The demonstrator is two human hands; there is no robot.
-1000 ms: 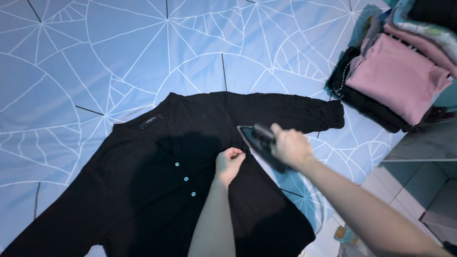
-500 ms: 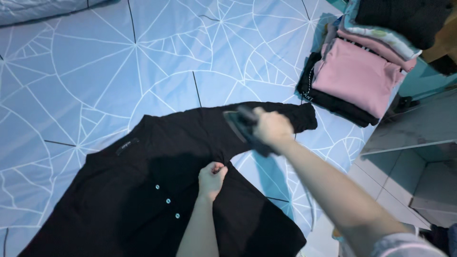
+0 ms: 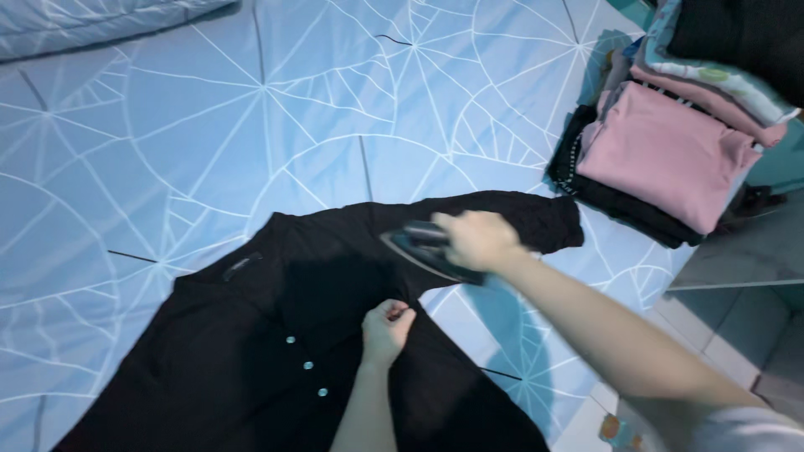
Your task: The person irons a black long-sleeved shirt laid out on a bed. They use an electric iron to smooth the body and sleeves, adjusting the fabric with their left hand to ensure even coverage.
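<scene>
A black button-up shirt (image 3: 234,360) lies spread flat on a light blue sheet with a white web pattern (image 3: 251,125). My left hand (image 3: 387,329) pinches the shirt's fabric near its armpit seam. Just above it, my right hand (image 3: 474,238) grips the handle of a dark clothes iron (image 3: 423,248), which rests on the shirt's sleeve (image 3: 528,219) close to the shoulder. The sleeve stretches out to the right. Several pale buttons run down the shirt's front.
A pile of folded clothes (image 3: 670,151), pink on top of black, sits at the sheet's right edge. Beyond it, at the lower right, grey tiled floor (image 3: 729,335) shows. A pale blue pillow or cover (image 3: 84,25) lies at the top left.
My right hand has slid the iron left along the sleeve toward the shoulder. My left hand stays pinched on the fabric. The camera has drifted, so everything sits a little lower in view.
</scene>
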